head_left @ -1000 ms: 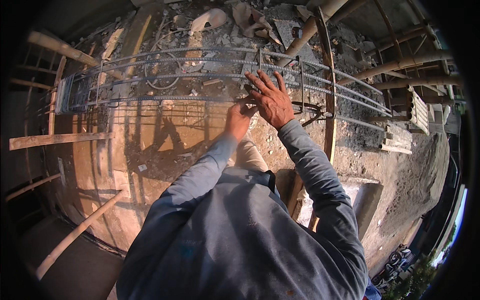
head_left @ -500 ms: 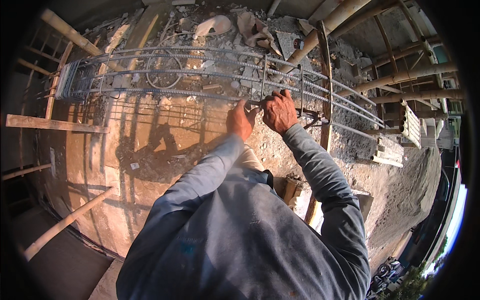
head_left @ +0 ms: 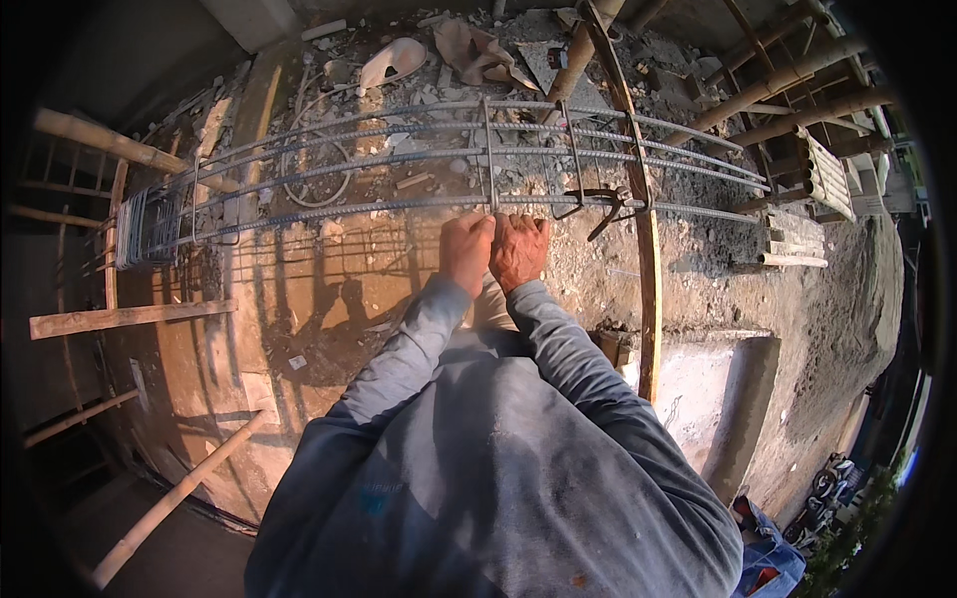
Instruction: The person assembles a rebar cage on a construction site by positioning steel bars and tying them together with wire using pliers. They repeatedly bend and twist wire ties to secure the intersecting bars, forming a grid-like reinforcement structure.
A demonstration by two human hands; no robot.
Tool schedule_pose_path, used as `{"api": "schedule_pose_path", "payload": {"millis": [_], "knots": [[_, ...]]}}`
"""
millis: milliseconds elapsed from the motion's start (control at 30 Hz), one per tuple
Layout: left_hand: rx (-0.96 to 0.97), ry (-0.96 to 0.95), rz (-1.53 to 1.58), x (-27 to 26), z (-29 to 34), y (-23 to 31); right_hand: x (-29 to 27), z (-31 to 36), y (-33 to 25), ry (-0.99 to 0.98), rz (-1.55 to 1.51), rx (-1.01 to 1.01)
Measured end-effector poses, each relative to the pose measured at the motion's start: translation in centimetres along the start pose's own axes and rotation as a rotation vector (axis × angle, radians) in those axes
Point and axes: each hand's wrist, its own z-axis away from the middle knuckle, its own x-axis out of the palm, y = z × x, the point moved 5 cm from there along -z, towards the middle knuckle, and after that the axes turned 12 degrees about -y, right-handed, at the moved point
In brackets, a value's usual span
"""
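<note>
Side by side at the near bar of a rebar cage [head_left: 399,205], both my hands are closed. My left hand [head_left: 466,255] has its fingers pressed together just left of the foot of a square steel stirrup [head_left: 488,149]. My right hand [head_left: 518,249] is curled just right of it, knuckles up. Whatever their fingertips grip is hidden or too small to make out. Right of my right hand, dark pincers [head_left: 606,199] rest on the near bar, beside another stirrup [head_left: 572,149].
A wooden post [head_left: 648,289] stands upright against the cage's right part. Bundled stirrups [head_left: 135,234] sit at its left end. Bamboo poles [head_left: 184,488] and a short plank [head_left: 135,319] lie at left. Beyond the bars are rubble and a coil of hose [head_left: 349,164].
My right hand has shifted left along the near bar, closer to my left hand, and both now meet at the stirrup. The pincers stay on the bar. The whole view has turned slightly.
</note>
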Motion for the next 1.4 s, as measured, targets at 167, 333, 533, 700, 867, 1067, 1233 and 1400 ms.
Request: {"api": "schedule_pose_path", "payload": {"millis": [167,333,533,700,867,1067,1233,1400], "knots": [[0.158,-0.131,-0.416,1.6,2.6,3.1,0.3,0.7,-0.2,0.168,-0.107,0.012],[-0.238,-0.163,0.219,-4.7,2.3,-1.6,2.8,0.4,1.4,-0.200,-0.755,0.365],[-0.588,0.028,0.513,-5.0,-4.0,-14.9,7.2,0.7,-0.6,-0.349,-2.653,0.665],[-0.674,-0.348,0.961,-1.5,-10.5,-18.8,5.1,5.1,0.8,-0.593,-2.712,0.564],[-0.458,0.006,1.003,0.5,-13.2,-19.7,0.1,12.3,4.3,-0.364,-2.878,0.657],[-0.449,0.009,0.934,0.5,-14.4,-18.9,-1.8,13.9,13.8,-0.443,-1.582,0.669],[-0.546,0.041,0.852,0.1,-14.2,-18.5,1.3,8.2,17.9,-0.380,-0.596,0.493],[-0.438,-0.042,0.713,-0.7,-14.9,-18.1,-1.1,7.7,20.1,0.105,-0.444,0.878]]}}
